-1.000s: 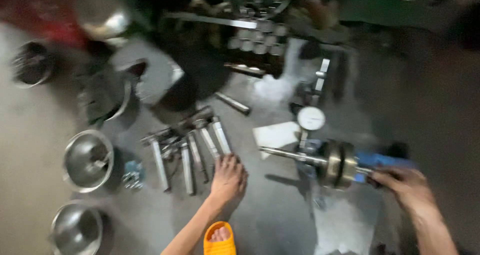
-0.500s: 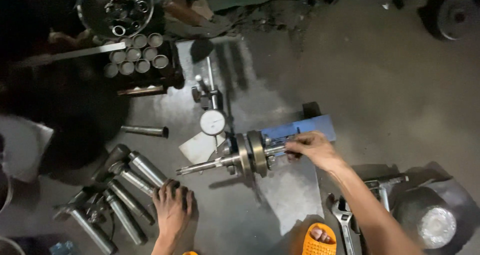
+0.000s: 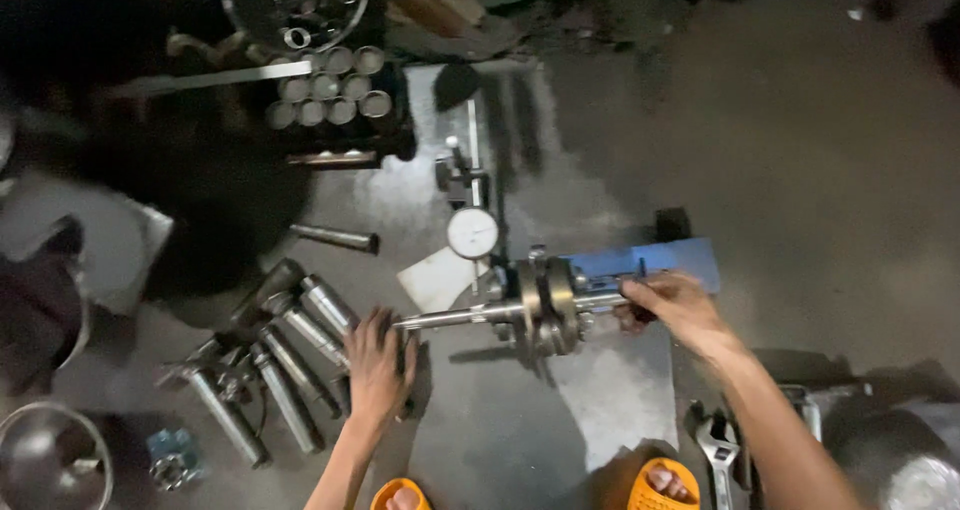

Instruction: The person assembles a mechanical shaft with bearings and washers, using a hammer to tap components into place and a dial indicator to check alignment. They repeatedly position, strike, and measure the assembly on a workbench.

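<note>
Fingers of the right hand point(image 3: 672, 305) wrap the shaft end of a crankshaft point(image 3: 545, 307) lying across a blue stand point(image 3: 660, 260) under a dial gauge point(image 3: 472, 233); the left hand point(image 3: 378, 362) rests spread flat beside a row of steel pins point(image 3: 290, 355). Grip looks light — probably — so the crankshaft could roll off its supports and knock the gauge.
</note>
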